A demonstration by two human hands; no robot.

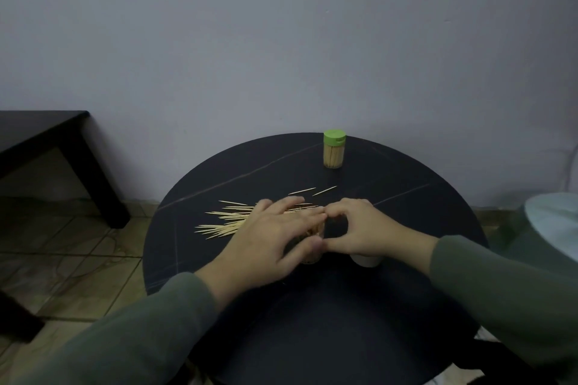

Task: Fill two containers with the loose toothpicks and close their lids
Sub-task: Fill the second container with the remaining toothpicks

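On the round black table (391,172), a closed clear container with a green lid (334,149), full of toothpicks, stands at the far side. Loose toothpicks (225,222) lie fanned out left of centre, and two more (312,191) lie further back. My left hand (269,237) reaches over a second clear container (311,255) that has toothpicks in it, with fingers across its top and the thumb on its near side. My right hand (366,228) is curled beside it, fingertips touching the left hand's. A white cylindrical object (366,260) peeks out from under the right palm.
A dark low table (47,141) stands at the left over a tiled floor (78,259). A pale rounded object (553,219) sits at the right edge. A plain wall lies just behind the round table.
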